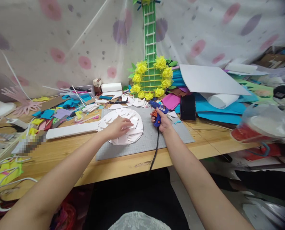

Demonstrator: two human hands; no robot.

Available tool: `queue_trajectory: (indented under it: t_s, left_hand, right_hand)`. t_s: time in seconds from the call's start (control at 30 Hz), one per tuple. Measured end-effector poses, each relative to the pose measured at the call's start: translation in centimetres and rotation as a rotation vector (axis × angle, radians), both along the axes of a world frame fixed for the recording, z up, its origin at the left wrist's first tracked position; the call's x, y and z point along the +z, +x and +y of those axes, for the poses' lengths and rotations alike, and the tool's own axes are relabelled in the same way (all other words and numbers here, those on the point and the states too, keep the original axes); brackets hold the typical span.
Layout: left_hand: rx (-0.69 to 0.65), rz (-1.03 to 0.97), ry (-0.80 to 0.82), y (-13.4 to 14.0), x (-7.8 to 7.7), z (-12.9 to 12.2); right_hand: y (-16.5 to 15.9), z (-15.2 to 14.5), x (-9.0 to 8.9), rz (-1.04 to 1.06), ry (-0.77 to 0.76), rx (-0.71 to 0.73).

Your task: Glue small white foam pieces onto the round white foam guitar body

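We seem to be at a gluing step, our left hand point(118, 128) loosely spread, the white disc point(139, 130) beneath its fingers, our right hand point(165, 122) gripping the blue glue gun point(162, 108), and the next move likely calls for careful aim.

Glue gun point(163, 108), centre: blue, orange trigger point(155, 113). Disc point(137, 125) and strip point(72, 130), left of centre: white. Mat point(148, 137): grey, gridded. Guitar shape point(150, 48), upper centre: green, yellow flowers point(160, 62). Curtain point(89, 38), top: whitish, pink and purple spots.
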State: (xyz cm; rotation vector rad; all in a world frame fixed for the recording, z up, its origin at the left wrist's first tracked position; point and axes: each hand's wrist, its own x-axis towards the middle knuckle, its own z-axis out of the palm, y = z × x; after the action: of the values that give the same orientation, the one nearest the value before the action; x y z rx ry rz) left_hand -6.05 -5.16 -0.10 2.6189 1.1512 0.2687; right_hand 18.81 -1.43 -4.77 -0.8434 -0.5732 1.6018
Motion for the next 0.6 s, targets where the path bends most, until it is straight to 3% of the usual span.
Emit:
queue_trajectory:
  t_s: [0.1, 0.3, 0.37, 0.43, 0.5, 0.6]
  left_hand:
    - [0.134, 0.042, 0.099, -1.0, -1.5, -0.5]
    - [0.616, -0.162, 0.300, -5.4, -3.0, 2.3]
    - [0.747, -0.261, 0.225, -7.7, -3.1, 3.2]
    - [0.844, -0.361, 0.017, -9.8, -3.1, 3.5]
    - [0.850, -0.422, -0.107, -11.5, -3.2, 3.2]
    - [0.784, -0.381, -0.102, -13.0, -4.0, 2.4]
  right_hand:
    - [0.1, -0.2, 0.0, -0.042, 0.007, 0.014]
    - [-0.2, -0.9, -0.3, 0.001, 0.069, 0.178]
    - [-0.4, -0.8, -0.4, 0.022, 0.069, 0.211]
    - [-0.6, -0.5, -0.6, 0.062, 0.075, 0.234]
    - [-0.8, -0.2, -0.7, 0.106, 0.092, 0.251]
    - [-1.0, 0.1, -0.8, 0.144, 0.154, 0.253]
